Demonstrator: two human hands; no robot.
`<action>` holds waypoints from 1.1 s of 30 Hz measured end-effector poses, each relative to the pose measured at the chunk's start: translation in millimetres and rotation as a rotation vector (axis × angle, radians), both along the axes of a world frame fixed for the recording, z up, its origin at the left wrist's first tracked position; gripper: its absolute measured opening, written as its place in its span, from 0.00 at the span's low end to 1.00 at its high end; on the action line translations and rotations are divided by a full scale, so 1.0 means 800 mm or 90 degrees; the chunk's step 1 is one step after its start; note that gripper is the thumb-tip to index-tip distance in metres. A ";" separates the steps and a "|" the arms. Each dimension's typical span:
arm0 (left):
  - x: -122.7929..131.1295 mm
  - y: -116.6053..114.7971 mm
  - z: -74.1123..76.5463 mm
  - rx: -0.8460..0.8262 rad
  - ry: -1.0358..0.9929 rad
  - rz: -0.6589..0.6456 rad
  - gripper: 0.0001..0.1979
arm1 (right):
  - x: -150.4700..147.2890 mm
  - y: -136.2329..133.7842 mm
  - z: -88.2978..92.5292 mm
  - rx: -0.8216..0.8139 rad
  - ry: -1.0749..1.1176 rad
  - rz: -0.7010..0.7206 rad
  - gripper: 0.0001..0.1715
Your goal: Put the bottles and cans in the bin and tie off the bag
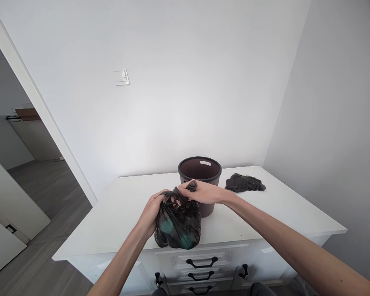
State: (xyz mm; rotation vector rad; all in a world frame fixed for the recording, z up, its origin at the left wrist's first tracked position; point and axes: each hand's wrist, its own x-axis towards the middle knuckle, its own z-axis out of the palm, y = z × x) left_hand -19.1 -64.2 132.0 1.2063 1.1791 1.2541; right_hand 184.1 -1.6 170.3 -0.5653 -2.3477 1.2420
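Observation:
A filled black garbage bag [179, 228], thin enough to show green shapes inside, hangs at the front edge of the white cabinet top. My left hand [154, 207] is closed on the bag's gathered neck from the left. From the right, my right hand [197, 191] grips the twisted top of the same bag, a bit of black plastic poking up between its fingers. Right behind the bag and my right hand stands a dark brown trash bin [214, 181], upright, with an oval handle hole; its lower left side is hidden.
A crumpled black plastic bag [245, 183] lies on the white cabinet top [111, 218] to the right of the bin. Black drawer handles [202, 262] stick out from the cabinet front. A doorway opens at the left; walls close off the back and right.

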 end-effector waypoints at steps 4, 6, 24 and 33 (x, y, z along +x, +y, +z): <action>0.002 -0.002 0.003 0.041 0.015 -0.001 0.11 | 0.005 -0.002 -0.018 0.044 0.070 -0.057 0.13; 0.003 -0.005 0.003 0.055 0.029 -0.004 0.10 | 0.000 -0.003 -0.032 0.083 0.106 -0.142 0.13; 0.024 0.000 0.010 0.001 -0.092 0.047 0.25 | -0.060 -0.009 -0.073 0.568 0.298 -0.505 0.11; 0.015 0.008 -0.014 -0.047 -0.256 0.094 0.18 | -0.022 -0.022 -0.089 0.445 0.138 -0.270 0.18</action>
